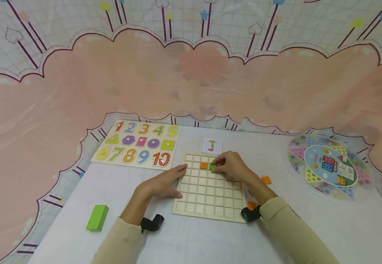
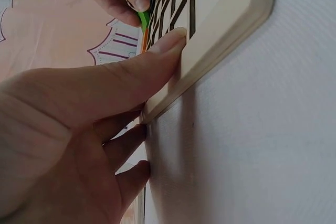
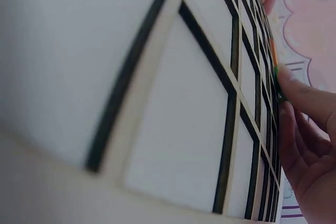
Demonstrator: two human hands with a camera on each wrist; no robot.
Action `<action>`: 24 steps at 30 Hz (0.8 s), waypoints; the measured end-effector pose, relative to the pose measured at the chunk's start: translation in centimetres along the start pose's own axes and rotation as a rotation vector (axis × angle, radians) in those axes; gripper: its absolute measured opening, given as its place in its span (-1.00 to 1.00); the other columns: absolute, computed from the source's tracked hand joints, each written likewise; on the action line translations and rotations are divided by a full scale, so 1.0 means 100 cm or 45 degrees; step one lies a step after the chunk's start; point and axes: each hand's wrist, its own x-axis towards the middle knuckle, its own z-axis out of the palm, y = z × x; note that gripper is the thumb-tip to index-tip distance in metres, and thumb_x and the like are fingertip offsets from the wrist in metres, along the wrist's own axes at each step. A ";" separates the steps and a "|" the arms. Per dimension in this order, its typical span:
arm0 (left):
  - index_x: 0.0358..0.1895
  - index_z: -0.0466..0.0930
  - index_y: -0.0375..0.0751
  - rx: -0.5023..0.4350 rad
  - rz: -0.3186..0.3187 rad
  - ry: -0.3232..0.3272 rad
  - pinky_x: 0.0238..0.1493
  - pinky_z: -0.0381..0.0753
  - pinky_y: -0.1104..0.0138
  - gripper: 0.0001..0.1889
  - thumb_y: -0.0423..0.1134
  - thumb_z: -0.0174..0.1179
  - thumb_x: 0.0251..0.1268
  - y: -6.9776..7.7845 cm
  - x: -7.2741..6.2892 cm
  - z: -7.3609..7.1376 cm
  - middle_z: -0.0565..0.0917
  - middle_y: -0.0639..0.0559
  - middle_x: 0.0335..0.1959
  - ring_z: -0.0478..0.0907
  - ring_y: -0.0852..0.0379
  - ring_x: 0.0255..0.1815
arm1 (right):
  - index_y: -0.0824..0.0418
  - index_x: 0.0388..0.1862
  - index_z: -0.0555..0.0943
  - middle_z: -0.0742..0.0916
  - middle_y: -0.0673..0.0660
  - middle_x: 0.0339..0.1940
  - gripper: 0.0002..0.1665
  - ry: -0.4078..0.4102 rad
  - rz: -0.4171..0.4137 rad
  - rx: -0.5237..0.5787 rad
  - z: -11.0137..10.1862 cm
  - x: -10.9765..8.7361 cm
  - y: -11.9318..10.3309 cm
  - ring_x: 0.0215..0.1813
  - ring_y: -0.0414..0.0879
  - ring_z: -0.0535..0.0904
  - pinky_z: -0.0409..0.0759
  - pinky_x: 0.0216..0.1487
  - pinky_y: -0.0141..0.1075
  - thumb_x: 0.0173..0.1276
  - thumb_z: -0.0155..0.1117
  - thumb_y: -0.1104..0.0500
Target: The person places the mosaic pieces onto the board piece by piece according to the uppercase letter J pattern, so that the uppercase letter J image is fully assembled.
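A wooden grid board (image 1: 197,209) lies on the white table, an orange square tile (image 1: 204,165) in one of its upper cells. Just right of that tile, my right hand (image 1: 234,167) pinches a green square tile (image 1: 212,166) between thumb and fingertips, right at the grid. My left hand (image 1: 159,183) rests along the board's left edge with fingers extended, its thumb (image 2: 152,59) lying on the rim in the left wrist view. Behind the board is a small pattern card (image 1: 212,145) printed with a J-like figure of coloured pieces.
Loose orange tiles (image 1: 266,180) lie by my right forearm, which partly hides a green one. A number puzzle board (image 1: 135,145) sits at the back left, a green block (image 1: 97,217) at the front left. To the right is a round, clear-covered game set (image 1: 330,167).
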 end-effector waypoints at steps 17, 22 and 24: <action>0.61 0.15 -0.22 0.025 0.014 -0.028 0.73 -0.01 -0.03 -0.10 -0.29 0.41 0.22 -0.004 0.001 0.000 -0.03 -0.02 0.73 -0.14 -0.10 0.76 | 0.20 -0.17 0.82 0.82 0.13 -0.22 -0.77 0.006 0.003 0.033 0.003 0.004 0.003 -0.26 -0.16 0.64 0.62 -0.22 -0.36 0.18 0.58 0.18; 0.61 0.14 -0.20 0.068 0.038 -0.049 0.72 0.00 -0.05 -0.12 -0.25 0.38 0.26 -0.005 -0.001 -0.001 -0.05 -0.03 0.73 -0.16 -0.11 0.76 | 0.21 -0.14 0.81 0.79 0.12 -0.26 -0.75 -0.021 0.027 0.042 0.003 0.005 0.003 -0.27 -0.17 0.59 0.57 -0.22 -0.37 0.20 0.57 0.18; 0.62 0.13 -0.20 0.068 0.045 -0.051 0.72 -0.01 -0.05 -0.12 -0.24 0.37 0.27 -0.005 -0.001 -0.001 -0.06 -0.03 0.74 -0.17 -0.11 0.76 | 0.21 -0.12 0.81 0.78 0.12 -0.25 -0.74 -0.036 0.027 0.042 0.002 0.006 0.003 -0.26 -0.16 0.58 0.56 -0.22 -0.38 0.21 0.56 0.17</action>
